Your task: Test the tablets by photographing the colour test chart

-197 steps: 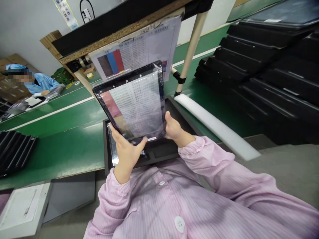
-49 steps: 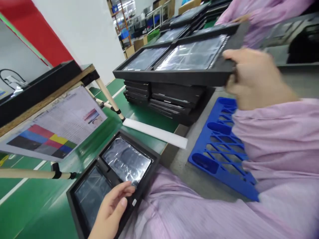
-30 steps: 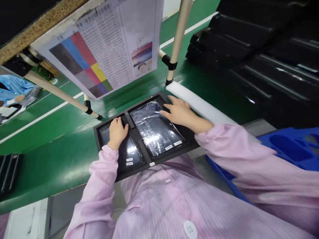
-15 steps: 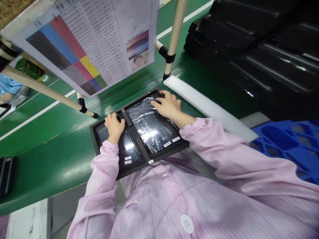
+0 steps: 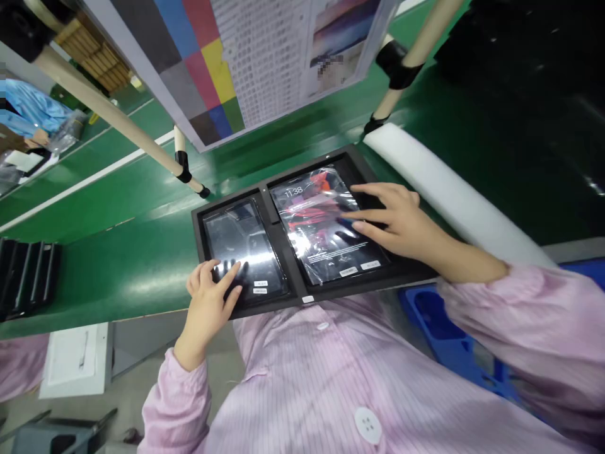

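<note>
A black tray (image 5: 289, 252) lies at the front edge of the green table, with two tablets in its compartments. The larger tablet (image 5: 321, 221), on the right, is lit and shows 11:38 under a clear wrinkled film. On the left, the smaller tablet (image 5: 241, 243) has a dark screen with reflections. Both carry small white labels at their lower ends. My left hand (image 5: 211, 296) is at the smaller tablet's lower left, fingers apart over its edge. Fingers spread, my right hand (image 5: 394, 221) reaches over the right side of the larger tablet. Neither hand holds anything.
A white foam strip (image 5: 454, 189) lies right of the tray. Beige tube posts (image 5: 108, 113) and a hanging colour chart sheet (image 5: 265, 57) stand beyond it. Black trays (image 5: 28, 274) are at far left. A person's blue sleeve (image 5: 33, 107) shows at upper left.
The larger tablet's screen has lit up. My left hand has moved down to the smaller tablet's lower edge. My right hand has shifted from the tray's top right down along the larger tablet's side.
</note>
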`<state>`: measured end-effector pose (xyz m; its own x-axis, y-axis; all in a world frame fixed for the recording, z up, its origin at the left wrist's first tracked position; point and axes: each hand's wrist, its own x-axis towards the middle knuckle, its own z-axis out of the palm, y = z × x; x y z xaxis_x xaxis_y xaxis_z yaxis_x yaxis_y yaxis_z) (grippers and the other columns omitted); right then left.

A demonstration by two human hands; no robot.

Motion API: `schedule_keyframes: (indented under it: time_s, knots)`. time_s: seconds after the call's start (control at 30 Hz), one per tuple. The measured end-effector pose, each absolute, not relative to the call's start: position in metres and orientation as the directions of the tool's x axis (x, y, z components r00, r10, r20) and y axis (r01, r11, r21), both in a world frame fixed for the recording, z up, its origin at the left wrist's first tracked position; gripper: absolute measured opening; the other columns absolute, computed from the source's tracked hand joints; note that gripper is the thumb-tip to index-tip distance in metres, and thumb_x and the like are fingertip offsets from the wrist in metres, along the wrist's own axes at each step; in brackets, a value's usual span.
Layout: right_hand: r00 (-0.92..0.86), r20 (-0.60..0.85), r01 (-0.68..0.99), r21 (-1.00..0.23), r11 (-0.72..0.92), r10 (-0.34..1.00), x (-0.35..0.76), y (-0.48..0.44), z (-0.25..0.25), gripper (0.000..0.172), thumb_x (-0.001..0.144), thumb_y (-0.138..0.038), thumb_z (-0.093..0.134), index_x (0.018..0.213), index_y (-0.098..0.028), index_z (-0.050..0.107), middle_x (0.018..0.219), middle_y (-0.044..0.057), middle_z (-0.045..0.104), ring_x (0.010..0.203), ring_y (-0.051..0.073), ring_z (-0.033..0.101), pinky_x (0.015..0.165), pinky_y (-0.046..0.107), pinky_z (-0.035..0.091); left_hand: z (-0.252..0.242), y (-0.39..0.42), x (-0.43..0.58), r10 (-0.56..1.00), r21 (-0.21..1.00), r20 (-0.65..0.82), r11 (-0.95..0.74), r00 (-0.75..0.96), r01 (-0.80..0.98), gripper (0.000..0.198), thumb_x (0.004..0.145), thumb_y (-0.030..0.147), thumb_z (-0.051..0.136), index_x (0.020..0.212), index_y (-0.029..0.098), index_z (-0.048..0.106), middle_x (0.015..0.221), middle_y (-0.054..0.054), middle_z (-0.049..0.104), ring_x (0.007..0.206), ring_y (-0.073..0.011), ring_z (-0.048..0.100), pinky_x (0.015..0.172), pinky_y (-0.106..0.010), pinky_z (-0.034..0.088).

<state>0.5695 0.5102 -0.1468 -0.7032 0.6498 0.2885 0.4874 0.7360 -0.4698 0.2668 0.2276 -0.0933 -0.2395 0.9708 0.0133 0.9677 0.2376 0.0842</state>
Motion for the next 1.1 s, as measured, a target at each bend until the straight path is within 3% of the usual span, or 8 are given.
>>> schedule_keyframes:
  time_s: [0.17,0.33,0.5,0.57,0.63,0.77,0.97,1.1]
  knots:
    - [-0.8,0.333,0.375,-0.374,0.848,0.5,0.59,0.483,-0.146,0.038,0.098,-0.048,0.047,0.101,-0.03,0.081,0.134,0.012,0.062,0.129,0.036,0.051,0.099,0.056,0.038,-0.104,0.197,0.276,0.966,0.149,0.002,0.255,-0.258,0.955,0.038,0.096,0.035,0.054,0.132,0.037,0.066,0.133,-0.014,0.041,0.127,-0.0341,0.038,0.106,-0.058,0.037]
    - [-0.858,0.268,0.31,-0.408,0.859,0.438,0.601,0.472,-0.139,0.032,0.095,-0.048,0.051,0.101,-0.037,0.08,0.136,0.008,0.062,0.129,0.035,0.051,0.099,0.056,0.039,-0.11,0.187,0.284,0.98,0.211,-0.013,0.195,-0.197,0.958,0.036,0.094,0.034,0.056,0.128,0.041,0.068,0.125,-0.013,0.044,0.123,-0.0334,0.04,0.103,-0.058,0.039]
    - [-0.923,0.223,0.239,-0.302,0.923,0.312,0.595,0.473,-0.139,0.03,0.096,-0.046,0.051,0.105,-0.04,0.079,0.14,0.005,0.06,0.129,0.036,0.05,0.094,0.055,0.038,-0.113,0.196,0.276,0.99,0.195,-0.044,0.141,-0.135,0.971,0.034,0.095,0.033,0.054,0.124,0.04,0.071,0.125,-0.013,0.045,0.122,-0.0332,0.038,0.103,-0.056,0.04]
    - [-0.915,0.187,0.303,-0.269,0.914,0.358,0.584,0.482,-0.14,0.033,0.098,-0.047,0.047,0.107,-0.038,0.078,0.144,0.004,0.057,0.13,0.036,0.049,0.095,0.056,0.036,-0.116,0.211,0.263,0.987,0.149,-0.049,0.161,-0.155,0.976,0.034,0.096,0.034,0.052,0.123,0.04,0.072,0.126,-0.013,0.046,0.122,-0.0332,0.039,0.103,-0.056,0.039]
    - [-0.823,0.177,0.49,-0.26,0.832,0.54,0.569,0.494,-0.14,0.041,0.098,-0.049,0.043,0.119,-0.032,0.074,0.149,0.008,0.05,0.133,0.039,0.044,0.098,0.058,0.034,-0.116,0.23,0.246,0.966,0.062,-0.014,0.259,-0.258,0.964,0.036,0.097,0.036,0.051,0.126,0.036,0.07,0.127,-0.015,0.047,0.121,-0.0348,0.041,0.101,-0.058,0.039]
    - [-0.531,0.164,0.766,-0.326,0.554,0.831,0.554,0.517,-0.131,0.06,0.098,-0.053,0.038,0.143,-0.018,0.056,0.156,0.017,0.037,0.14,0.04,0.035,0.105,0.06,0.031,-0.105,0.262,0.222,0.844,-0.006,0.212,0.505,-0.492,0.863,0.049,0.096,0.039,0.049,0.14,0.019,0.059,0.133,-0.022,0.047,0.126,-0.0402,0.039,0.104,-0.064,0.034]
    - [-0.498,0.114,0.723,-0.493,0.484,0.86,0.581,0.507,-0.131,0.056,0.096,-0.053,0.038,0.141,-0.026,0.058,0.153,0.013,0.039,0.139,0.034,0.04,0.11,0.055,0.034,-0.098,0.253,0.233,0.846,0.137,0.281,0.431,-0.452,0.892,0.045,0.096,0.04,0.05,0.135,0.021,0.061,0.134,-0.019,0.047,0.131,-0.0356,0.04,0.11,-0.059,0.033]
    - [-0.747,0.073,0.586,-0.399,0.705,0.661,0.583,0.488,-0.135,0.039,0.096,-0.053,0.045,0.121,-0.041,0.071,0.158,0.001,0.035,0.144,0.037,0.031,0.107,0.059,0.031,-0.11,0.246,0.25,0.896,0.171,0.217,0.355,-0.387,0.919,0.039,0.096,0.036,0.051,0.13,0.022,0.065,0.134,-0.019,0.047,0.131,-0.0349,0.042,0.11,-0.058,0.033]
